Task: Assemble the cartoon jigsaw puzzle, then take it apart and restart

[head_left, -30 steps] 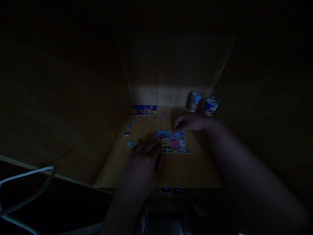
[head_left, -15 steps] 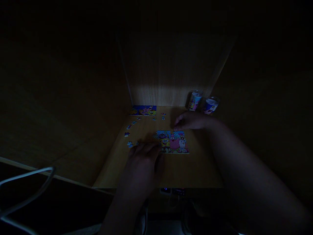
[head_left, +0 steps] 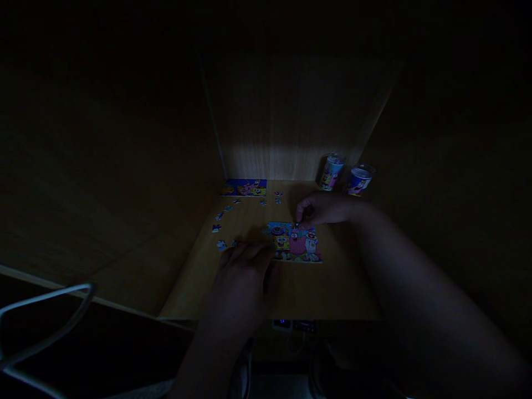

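A partly joined jigsaw puzzle (head_left: 297, 247) with bright cartoon figures lies flat on the wooden surface. My right hand (head_left: 320, 208) is over its upper edge, thumb and forefinger pinched on a small puzzle piece (head_left: 296, 225) that is mostly hidden. At the puzzle's left edge, my left hand (head_left: 245, 269) rests palm down with its fingers stretched out. Close to those fingertips lies a loose puzzle piece (head_left: 221, 245). More loose pieces form a curve to the left, among them a dark blue one (head_left: 216, 228).
A second joined puzzle strip (head_left: 245, 188) lies against the back panel. Two clear-lidded picture tubs, one light blue (head_left: 331, 173) and one dark blue (head_left: 358, 180), stand at the back right behind my right wrist. A white cable (head_left: 45, 296) loops at lower left. The scene is dim.
My right hand has moved slightly down, its fingertips now at the puzzle's top edge where a gap showed before. The left hand stays in place.
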Action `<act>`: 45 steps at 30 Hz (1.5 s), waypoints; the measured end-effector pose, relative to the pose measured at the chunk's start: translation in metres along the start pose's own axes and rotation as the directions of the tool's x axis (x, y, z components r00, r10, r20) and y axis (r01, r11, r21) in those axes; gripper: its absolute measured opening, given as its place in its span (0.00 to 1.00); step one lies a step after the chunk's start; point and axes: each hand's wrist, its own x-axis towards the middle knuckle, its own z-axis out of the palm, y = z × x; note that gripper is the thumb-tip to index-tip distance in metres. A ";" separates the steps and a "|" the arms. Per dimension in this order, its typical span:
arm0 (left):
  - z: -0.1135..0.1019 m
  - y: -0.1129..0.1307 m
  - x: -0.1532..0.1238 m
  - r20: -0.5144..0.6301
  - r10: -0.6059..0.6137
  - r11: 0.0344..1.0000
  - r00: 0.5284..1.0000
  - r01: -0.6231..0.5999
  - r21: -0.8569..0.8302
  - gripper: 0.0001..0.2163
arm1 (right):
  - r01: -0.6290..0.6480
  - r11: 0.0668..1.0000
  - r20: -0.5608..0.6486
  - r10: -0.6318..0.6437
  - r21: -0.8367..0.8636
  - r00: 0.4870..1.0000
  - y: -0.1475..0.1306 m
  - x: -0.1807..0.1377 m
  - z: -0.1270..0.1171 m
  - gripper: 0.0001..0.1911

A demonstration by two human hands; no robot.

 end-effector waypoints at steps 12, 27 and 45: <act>0.001 -0.001 0.000 0.014 -0.001 1.000 1.000 0.001 0.001 0.11 | -0.001 0.974 -0.035 0.009 0.228 0.999 0.004 0.001 0.001 0.19; 0.000 0.001 0.001 0.022 -0.008 1.000 1.000 0.009 -0.009 0.11 | 0.029 0.978 0.036 -0.037 0.205 0.999 -0.005 0.002 0.002 0.16; 0.001 -0.001 0.000 0.015 -0.005 1.000 1.000 0.005 -0.005 0.11 | 0.053 0.994 -0.014 -0.052 0.100 0.999 0.000 0.001 -0.001 0.15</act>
